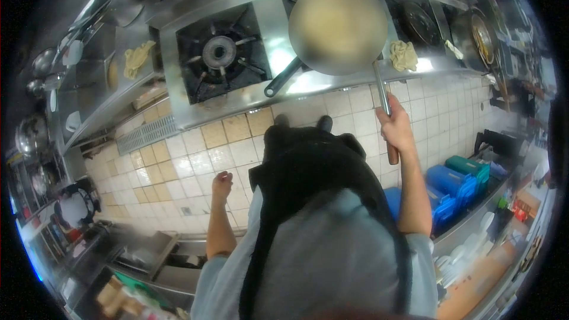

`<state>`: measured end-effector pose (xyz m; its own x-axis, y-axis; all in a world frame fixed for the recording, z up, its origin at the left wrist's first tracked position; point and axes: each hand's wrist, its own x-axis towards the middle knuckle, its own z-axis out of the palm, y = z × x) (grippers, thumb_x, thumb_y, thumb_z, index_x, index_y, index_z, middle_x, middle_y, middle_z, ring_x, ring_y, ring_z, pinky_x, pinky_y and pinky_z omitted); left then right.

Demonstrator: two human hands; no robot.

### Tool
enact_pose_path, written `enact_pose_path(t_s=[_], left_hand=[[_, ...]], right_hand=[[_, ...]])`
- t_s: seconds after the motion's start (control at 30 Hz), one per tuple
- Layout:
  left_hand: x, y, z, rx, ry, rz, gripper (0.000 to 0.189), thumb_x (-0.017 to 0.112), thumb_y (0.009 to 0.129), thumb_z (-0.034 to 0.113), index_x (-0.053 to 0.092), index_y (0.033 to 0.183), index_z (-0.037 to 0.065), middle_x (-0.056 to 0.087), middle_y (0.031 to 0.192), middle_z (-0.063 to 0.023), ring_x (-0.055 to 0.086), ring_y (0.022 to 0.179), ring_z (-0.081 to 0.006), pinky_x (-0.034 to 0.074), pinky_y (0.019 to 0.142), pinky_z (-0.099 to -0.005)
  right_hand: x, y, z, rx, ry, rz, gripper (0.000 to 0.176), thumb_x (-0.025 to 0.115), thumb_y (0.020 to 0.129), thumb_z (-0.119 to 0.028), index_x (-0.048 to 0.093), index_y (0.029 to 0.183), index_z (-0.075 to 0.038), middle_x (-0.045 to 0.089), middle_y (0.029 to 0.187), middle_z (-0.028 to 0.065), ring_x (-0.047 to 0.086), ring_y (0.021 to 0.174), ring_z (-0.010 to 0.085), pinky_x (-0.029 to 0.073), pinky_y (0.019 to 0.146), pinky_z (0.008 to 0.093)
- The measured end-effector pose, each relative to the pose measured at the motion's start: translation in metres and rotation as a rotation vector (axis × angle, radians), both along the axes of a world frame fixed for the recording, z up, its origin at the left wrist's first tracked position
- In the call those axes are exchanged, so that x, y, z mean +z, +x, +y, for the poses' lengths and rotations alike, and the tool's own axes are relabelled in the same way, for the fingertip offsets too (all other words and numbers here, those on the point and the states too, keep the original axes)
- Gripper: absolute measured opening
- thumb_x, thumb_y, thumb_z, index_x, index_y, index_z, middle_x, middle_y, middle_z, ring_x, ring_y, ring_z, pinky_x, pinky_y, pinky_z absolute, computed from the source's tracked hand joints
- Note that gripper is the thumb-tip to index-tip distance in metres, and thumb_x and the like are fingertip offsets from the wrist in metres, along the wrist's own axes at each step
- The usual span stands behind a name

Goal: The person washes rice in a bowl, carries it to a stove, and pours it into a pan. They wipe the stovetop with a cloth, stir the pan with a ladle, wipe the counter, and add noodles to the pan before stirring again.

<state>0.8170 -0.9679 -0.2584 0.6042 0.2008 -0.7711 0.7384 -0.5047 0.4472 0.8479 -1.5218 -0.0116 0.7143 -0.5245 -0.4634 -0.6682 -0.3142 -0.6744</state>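
My right hand (395, 124) is wrapped around a long metal-shafted utensil (382, 86) with a wooden grip end (392, 154). The utensil's far end meets the near right rim of a large pan, and its head cannot be made out. Blurred, pale yellow contents (338, 21) fill the pan, which sits on the stove with its black handle (283, 77) pointing toward the front left. Off to the left, my left hand (222, 184) hangs low over the tiled floor, fingers curled in and nothing seen in them.
A bare gas burner (219, 53) lies left of the pan. A crumpled cloth (403, 56) rests on the stove edge to the right, another cloth (138, 59) at far left. Blue bins (451, 182) and a green bin (468, 167) stand behind on the right.
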Motion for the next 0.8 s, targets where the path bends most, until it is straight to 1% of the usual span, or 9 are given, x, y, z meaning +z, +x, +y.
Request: enact_pose_path(t_s=[0.1,0.13,0.37,0.43,0.5,0.57,0.6,0.67,0.8], left_hand=[[-0.001,-0.002,-0.001,0.029,-0.012,0.007,0.042,0.068,0.089,0.026,0.061,0.120,-0.002,0.068,0.086,-0.0087,0.061,0.067,-0.0128,0.048,0.058,-0.0267],[-0.001,-0.002,-0.001,0.030,-0.012,0.008,0.042,0.068,0.089,0.026,0.061,0.120,-0.002,0.068,0.086,-0.0087,0.061,0.067,-0.0128,0.048,0.058,-0.0267],[-0.006,-0.004,0.004,-0.024,-0.026,0.029,0.041,0.068,0.091,0.031,0.060,0.120,0.003,0.066,0.093,-0.0081,0.064,0.077,-0.0156,0.050,0.059,-0.0295],[-0.008,-0.007,0.005,-0.018,-0.025,0.028,0.041,0.068,0.090,0.031,0.060,0.120,0.003,0.066,0.093,-0.0081,0.064,0.077,-0.0156,0.050,0.059,-0.0295],[-0.008,-0.011,0.005,0.083,-0.079,-0.016,0.039,0.068,0.090,0.025,0.060,0.118,-0.002,0.067,0.082,-0.0061,0.059,0.065,-0.0109,0.046,0.056,-0.0251],[-0.006,-0.013,0.006,0.077,-0.070,-0.017,0.039,0.068,0.091,0.024,0.060,0.118,-0.002,0.067,0.082,-0.0060,0.059,0.065,-0.0106,0.046,0.056,-0.0250],[-0.004,-0.014,0.006,0.065,-0.062,-0.020,0.039,0.068,0.091,0.024,0.060,0.119,-0.002,0.067,0.082,-0.0059,0.059,0.065,-0.0102,0.045,0.055,-0.0248],[0.006,-0.012,0.001,0.068,-0.059,-0.013,0.039,0.068,0.091,0.024,0.060,0.119,-0.002,0.067,0.081,-0.0060,0.059,0.065,-0.0105,0.046,0.056,-0.0248],[-0.007,-0.018,0.005,0.036,-0.037,-0.037,0.040,0.068,0.090,0.025,0.060,0.118,-0.003,0.068,0.083,-0.0067,0.061,0.067,-0.0117,0.049,0.060,-0.0257]], right_hand=[[-0.004,-0.002,-0.010,0.022,-0.103,-0.039,0.049,0.059,0.091,-0.014,0.047,0.138,-0.004,0.059,0.064,0.0113,0.058,0.051,0.0180,0.047,0.049,0.0357],[-0.013,-0.006,-0.017,0.041,-0.171,-0.063,0.049,0.059,0.090,-0.014,0.048,0.136,-0.005,0.061,0.067,0.0168,0.062,0.057,0.0250,0.049,0.056,0.0407],[-0.024,0.004,-0.024,0.071,-0.329,0.001,0.050,0.060,0.089,-0.014,0.047,0.136,-0.003,0.063,0.074,0.0245,0.065,0.066,0.0358,0.050,0.062,0.0432],[-0.034,0.009,-0.017,0.180,-0.387,-0.096,0.051,0.060,0.089,-0.013,0.046,0.136,0.000,0.063,0.077,0.0268,0.066,0.068,0.0367,0.050,0.063,0.0429],[-0.035,0.010,-0.013,0.164,-0.242,-0.041,0.052,0.058,0.089,-0.012,0.044,0.137,0.003,0.063,0.079,0.0280,0.066,0.072,0.0374,0.052,0.067,0.0430],[-0.041,0.011,-0.011,0.172,-0.171,-0.075,0.054,0.056,0.091,-0.011,0.042,0.143,-0.008,0.058,0.066,0.0093,0.054,0.049,0.0160,0.046,0.048,0.0335],[-0.033,0.015,-0.006,0.174,-0.169,-0.074,0.054,0.056,0.091,-0.011,0.042,0.143,-0.008,0.058,0.066,0.0093,0.054,0.049,0.0160,0.046,0.048,0.0335],[-0.007,0.022,0.004,0.081,0.076,0.026,0.054,0.055,0.092,-0.009,0.041,0.143,-0.005,0.054,0.065,0.0034,0.049,0.046,0.0119,0.043,0.043,0.0299],[0.000,0.009,0.005,0.119,0.126,-0.008,0.052,0.057,0.091,-0.010,0.042,0.140,0.000,0.052,0.064,0.0027,0.048,0.042,0.0098,0.039,0.038,0.0277]])
